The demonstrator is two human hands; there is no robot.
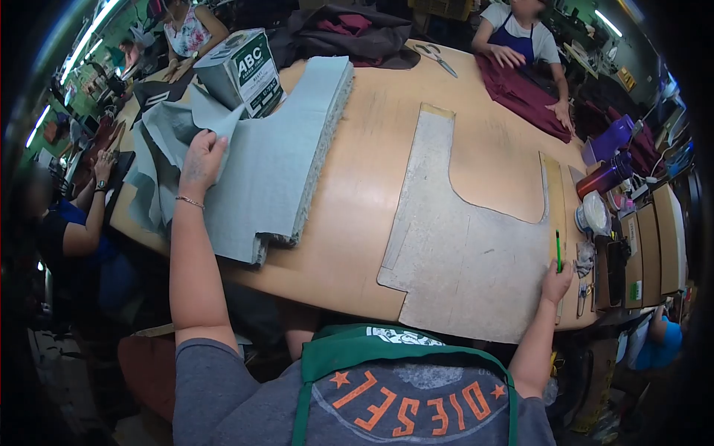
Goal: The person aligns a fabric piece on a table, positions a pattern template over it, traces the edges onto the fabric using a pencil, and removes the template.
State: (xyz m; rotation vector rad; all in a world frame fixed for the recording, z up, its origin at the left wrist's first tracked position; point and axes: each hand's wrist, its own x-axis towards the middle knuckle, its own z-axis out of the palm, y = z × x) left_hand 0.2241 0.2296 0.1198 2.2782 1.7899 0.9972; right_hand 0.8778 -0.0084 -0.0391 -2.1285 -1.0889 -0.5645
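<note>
My left hand [202,160] is closed on the lifted edge of a pale grey-green fabric sheet [167,130], at the left of the table. Beneath that sheet lies a thick stack of the same fabric [275,171], cut to a shape with a curved notch. Over at the right table edge, my right hand [556,282] is closed round a green pencil [558,249] that points away from me. Beside this hand lies a large grey pattern template [468,245], flat on the table, its near edge reaching the table's front. A yellowish strip [552,189] runs along the template's right side.
A white and green ABC box [249,74] stands on the stack's far end. Scissors [436,59] and dark cloth [342,33] lie at the back. Across the table, a person handles maroon fabric [520,93]. A bottle [604,175], tape roll [593,214] and cardboard boxes [647,253] line the right.
</note>
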